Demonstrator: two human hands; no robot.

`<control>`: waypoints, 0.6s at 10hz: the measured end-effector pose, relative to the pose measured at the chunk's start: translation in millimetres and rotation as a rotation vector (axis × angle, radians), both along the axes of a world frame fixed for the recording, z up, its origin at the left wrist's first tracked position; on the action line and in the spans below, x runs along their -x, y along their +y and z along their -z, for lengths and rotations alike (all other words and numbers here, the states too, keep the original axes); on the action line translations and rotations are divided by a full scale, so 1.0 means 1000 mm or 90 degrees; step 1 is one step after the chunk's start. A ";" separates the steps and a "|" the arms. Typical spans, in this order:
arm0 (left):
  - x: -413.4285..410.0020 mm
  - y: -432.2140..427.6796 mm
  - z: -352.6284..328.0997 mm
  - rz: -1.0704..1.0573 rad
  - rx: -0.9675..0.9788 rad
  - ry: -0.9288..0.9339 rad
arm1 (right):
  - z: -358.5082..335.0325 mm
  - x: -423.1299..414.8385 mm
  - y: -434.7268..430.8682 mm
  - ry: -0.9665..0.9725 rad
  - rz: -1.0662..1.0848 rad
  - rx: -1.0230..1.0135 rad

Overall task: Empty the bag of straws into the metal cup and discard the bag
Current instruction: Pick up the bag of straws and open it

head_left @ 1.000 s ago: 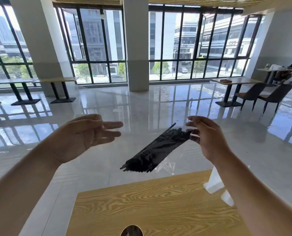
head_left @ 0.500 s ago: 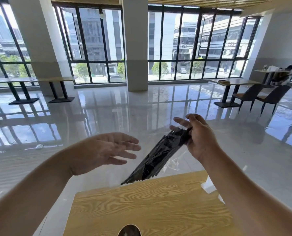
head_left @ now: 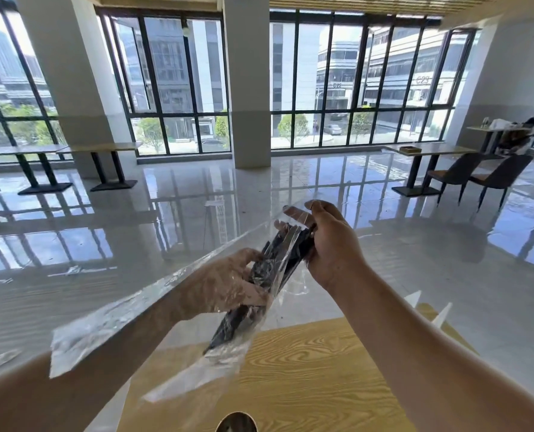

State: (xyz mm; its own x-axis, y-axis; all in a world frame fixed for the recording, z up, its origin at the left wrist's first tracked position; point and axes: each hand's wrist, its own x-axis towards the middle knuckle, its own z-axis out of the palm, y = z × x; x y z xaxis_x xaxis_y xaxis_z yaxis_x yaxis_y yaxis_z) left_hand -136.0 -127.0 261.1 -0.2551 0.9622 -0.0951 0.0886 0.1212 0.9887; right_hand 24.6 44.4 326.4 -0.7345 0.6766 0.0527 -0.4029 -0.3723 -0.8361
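A clear plastic bag (head_left: 110, 322) holding a bundle of black straws (head_left: 269, 272) is held up in the air above the wooden table (head_left: 322, 369). My right hand (head_left: 331, 244) grips the upper end of the bundle and bag. My left hand (head_left: 228, 282) is seen through the plastic, its fingers closed around the middle of the straws. The bag's loose end trails down to the left over my left forearm. Only the rim of the metal cup (head_left: 236, 423) shows at the bottom edge, below my hands.
Glossy tiled floor stretches ahead to tall windows and a square pillar (head_left: 247, 88). Tables (head_left: 100, 151) stand at the far left. A table with two dark chairs (head_left: 477, 173) stands at the right, another table with a seated person behind it.
My left hand has moved right from open and empty onto the straws, under the plastic. The bag has spread out over my left forearm. My right hand stays on the upper end.
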 end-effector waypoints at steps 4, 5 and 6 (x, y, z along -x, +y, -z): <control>-0.051 -0.002 0.007 0.018 -0.004 -0.075 | 0.001 0.004 -0.003 -0.016 0.012 -0.001; -0.046 0.006 0.011 0.029 -0.002 -0.168 | 0.002 0.005 0.001 -0.054 0.042 -0.081; -0.036 0.008 0.007 0.038 0.046 -0.162 | 0.004 0.000 0.008 -0.113 0.115 -0.193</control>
State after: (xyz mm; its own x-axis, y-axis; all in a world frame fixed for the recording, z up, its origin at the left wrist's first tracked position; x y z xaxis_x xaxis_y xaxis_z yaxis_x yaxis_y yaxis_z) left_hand -100.1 -118.5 254.1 -0.1574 0.9630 -0.2187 -0.1531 0.1950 0.9688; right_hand 24.2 52.5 322.0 -0.6203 0.7693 0.1533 -0.2784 -0.0333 -0.9599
